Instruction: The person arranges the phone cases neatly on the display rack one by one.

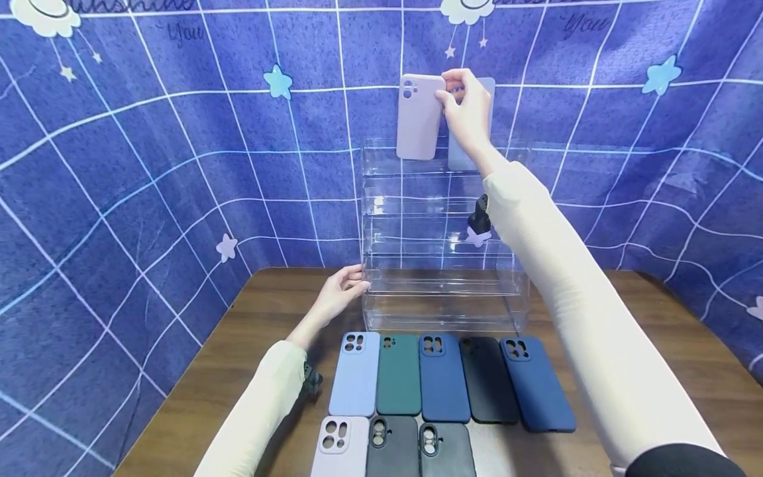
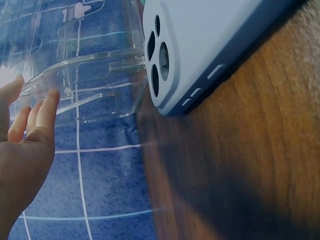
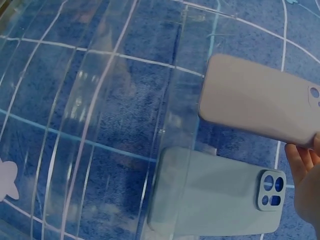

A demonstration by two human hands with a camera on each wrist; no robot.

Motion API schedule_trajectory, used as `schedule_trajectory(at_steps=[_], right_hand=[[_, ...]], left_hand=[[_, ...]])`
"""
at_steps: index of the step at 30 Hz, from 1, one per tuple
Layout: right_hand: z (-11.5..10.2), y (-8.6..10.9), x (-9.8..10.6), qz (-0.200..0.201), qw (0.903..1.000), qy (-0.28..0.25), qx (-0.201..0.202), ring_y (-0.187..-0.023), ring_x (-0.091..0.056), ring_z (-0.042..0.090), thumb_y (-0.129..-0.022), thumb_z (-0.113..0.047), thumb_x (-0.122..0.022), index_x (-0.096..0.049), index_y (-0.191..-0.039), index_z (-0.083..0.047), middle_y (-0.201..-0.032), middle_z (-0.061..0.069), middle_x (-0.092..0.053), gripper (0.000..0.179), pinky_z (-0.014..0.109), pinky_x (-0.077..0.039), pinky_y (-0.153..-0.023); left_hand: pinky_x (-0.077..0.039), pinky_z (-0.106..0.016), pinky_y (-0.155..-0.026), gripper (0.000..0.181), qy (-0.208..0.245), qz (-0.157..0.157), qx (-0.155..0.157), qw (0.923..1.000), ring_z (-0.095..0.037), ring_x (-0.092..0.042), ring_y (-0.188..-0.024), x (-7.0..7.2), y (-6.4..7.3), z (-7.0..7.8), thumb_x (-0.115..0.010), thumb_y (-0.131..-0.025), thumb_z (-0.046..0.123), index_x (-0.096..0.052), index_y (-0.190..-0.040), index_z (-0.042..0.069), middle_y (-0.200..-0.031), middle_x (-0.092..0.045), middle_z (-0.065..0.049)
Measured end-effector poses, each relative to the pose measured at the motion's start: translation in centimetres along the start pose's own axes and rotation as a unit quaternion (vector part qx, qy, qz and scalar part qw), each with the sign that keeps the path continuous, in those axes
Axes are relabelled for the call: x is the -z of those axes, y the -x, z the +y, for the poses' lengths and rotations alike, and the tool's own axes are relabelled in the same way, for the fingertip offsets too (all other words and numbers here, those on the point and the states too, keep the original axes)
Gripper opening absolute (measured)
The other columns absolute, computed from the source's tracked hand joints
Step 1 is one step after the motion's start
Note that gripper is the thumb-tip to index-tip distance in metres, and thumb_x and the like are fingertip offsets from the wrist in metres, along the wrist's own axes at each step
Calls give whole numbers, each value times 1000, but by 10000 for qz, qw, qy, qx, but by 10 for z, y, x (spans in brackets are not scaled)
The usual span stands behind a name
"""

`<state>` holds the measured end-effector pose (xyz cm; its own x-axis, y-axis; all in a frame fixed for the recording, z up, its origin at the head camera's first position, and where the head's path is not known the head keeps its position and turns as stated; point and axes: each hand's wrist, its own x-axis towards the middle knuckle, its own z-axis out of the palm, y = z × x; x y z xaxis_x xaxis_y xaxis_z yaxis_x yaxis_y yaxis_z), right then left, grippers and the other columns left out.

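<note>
High over the left part of a clear stepped rack (image 1: 438,291), my right hand (image 1: 467,109) pinches a lilac phone case (image 1: 419,126) by its upper side edge. The case is upright, camera cutouts at the top, its lower end level with the top tier. Beside it, a pale blue phone case (image 3: 220,195) stands in the top tier, partly hidden by my right hand in the head view. Low at the rack's left side is my left hand (image 1: 336,295), thumb and fingertips touching the side, fingers fairly straight in the left wrist view.
On the wooden table (image 1: 262,311) before the rack lie several phone cases in two rows, among them a light blue case (image 1: 355,377), a green case (image 1: 398,377) and a black case (image 1: 490,384). Blue gridded cloth (image 1: 179,199) hangs behind.
</note>
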<state>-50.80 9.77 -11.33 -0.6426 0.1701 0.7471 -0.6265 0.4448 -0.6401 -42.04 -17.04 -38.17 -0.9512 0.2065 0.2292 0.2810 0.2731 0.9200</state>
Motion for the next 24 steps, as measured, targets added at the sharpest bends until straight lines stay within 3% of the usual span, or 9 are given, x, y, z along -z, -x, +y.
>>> schedule_trajectory(at_steps=[4,7,11,14,19,21,24], right_hand=[[4,1,-6,-129,9999,-85,-67,-83,-62,9,-88,-10,-64,-61,-114,-7,-101,3,-64,26,17,-53,-76],[6,2,-10,-252,9985,-336,-341,-81,-64,9,-87,-10,-66,-63,-112,-5,-102,7,-66,26,18,-55,-74],[9,2,-14,-297,9931,-814,-796,-79,-65,7,-85,-10,-68,-62,-107,-2,-98,8,-67,25,20,-57,-74],[12,1,-15,-219,9916,-927,-877,-79,-64,7,-84,-7,-69,-61,-103,0,-95,7,-67,22,20,-57,-74],[19,4,-14,-505,9976,203,-422,-80,-59,6,-84,-7,-66,-68,-105,-3,-93,5,-63,21,15,-51,-79],[22,7,-14,-807,9933,795,-232,-76,-51,4,-86,-11,-65,-67,-113,-6,-83,1,-57,28,15,-46,-79],[25,14,-15,-1317,9837,1200,-222,-62,-42,2,-89,-18,-62,-62,-124,-10,-69,-7,-47,36,17,-41,-64]], left_hand=[[-53,-27,-90,54,-53,115,-41,9999,-32,-60,-109,0,-4,-12,-66,-88,13,-44,-135,-1,-124,-57,-24],[-53,-26,-90,53,-108,119,-33,9999,-31,-59,-111,0,-3,-14,-65,-89,14,-43,-136,0,-125,-56,-23],[-52,-25,-90,53,66,57,56,9999,-34,-57,-113,-1,-1,-11,-63,-89,11,-42,-136,-2,-127,-54,-25],[-53,-26,-90,52,51,22,12,10000,-37,-57,-113,-2,3,0,-62,-90,8,-41,-136,-4,-126,-54,-28],[-53,-28,-91,52,-86,-12,-61,9999,-38,-57,-113,-5,9,15,-61,-90,6,-41,-136,-7,-125,-54,-29],[-53,-27,-90,52,-80,-17,-77,9999,-38,-57,-113,-5,9,15,-61,-90,6,-40,-136,-7,-126,-54,-29],[-53,-23,-88,52,-69,-19,-148,9999,-38,-57,-112,-4,9,13,-61,-90,6,-39,-136,-8,-125,-54,-30]])
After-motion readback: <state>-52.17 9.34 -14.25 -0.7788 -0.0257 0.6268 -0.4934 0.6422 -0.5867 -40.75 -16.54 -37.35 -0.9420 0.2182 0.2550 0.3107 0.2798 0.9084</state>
